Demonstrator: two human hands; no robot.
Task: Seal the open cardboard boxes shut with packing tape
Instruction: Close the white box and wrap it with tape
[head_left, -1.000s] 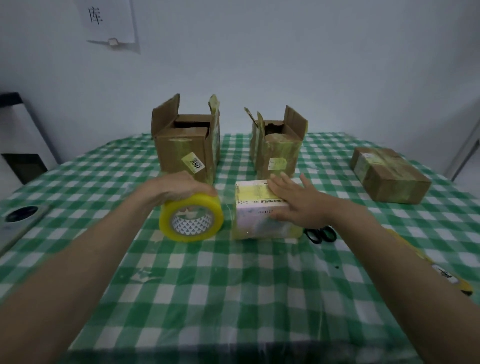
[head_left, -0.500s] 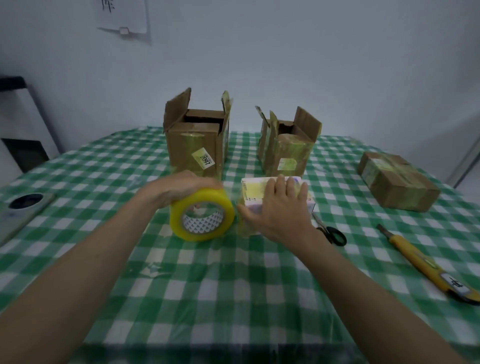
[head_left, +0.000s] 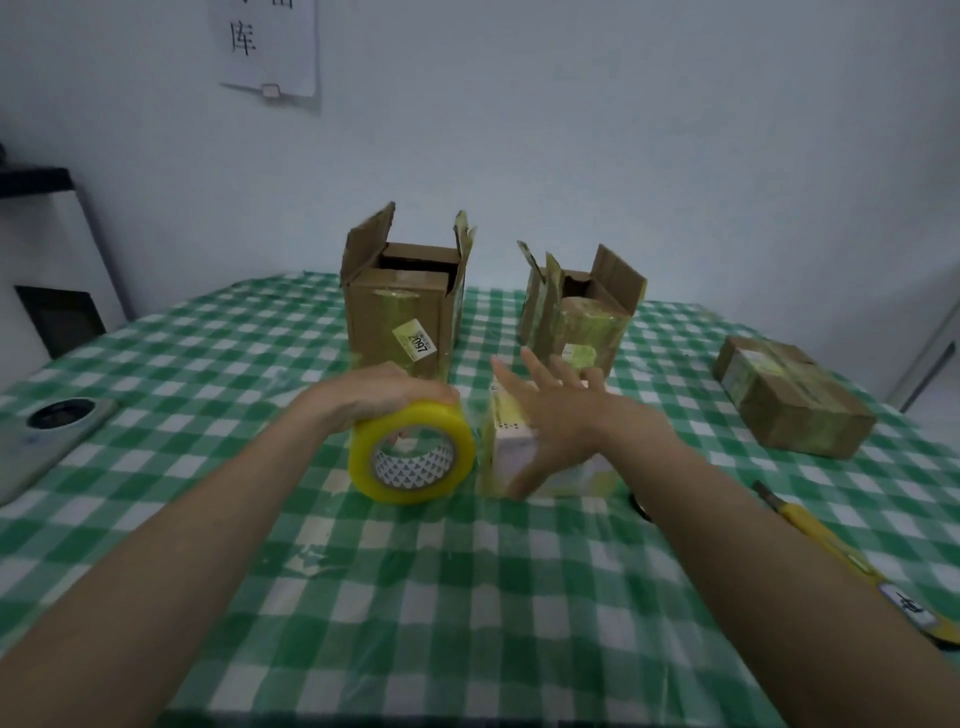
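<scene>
Left hand (head_left: 374, 397) grip holds tape roll (head_left: 412, 453); right hand (head_left: 553, 415) grip wide, flat on small box (head_left: 511, 452).

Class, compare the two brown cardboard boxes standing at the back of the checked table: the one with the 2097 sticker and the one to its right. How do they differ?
The left box is taller and wider; the right box is smaller. The left box shows mostly bare brown cardboard on its front with an angled sticker reading 2097; the right box's front is largely covered in old yellowish tape and carries a small pale label. Both stand upright with top flaps open, unsealed.
</scene>
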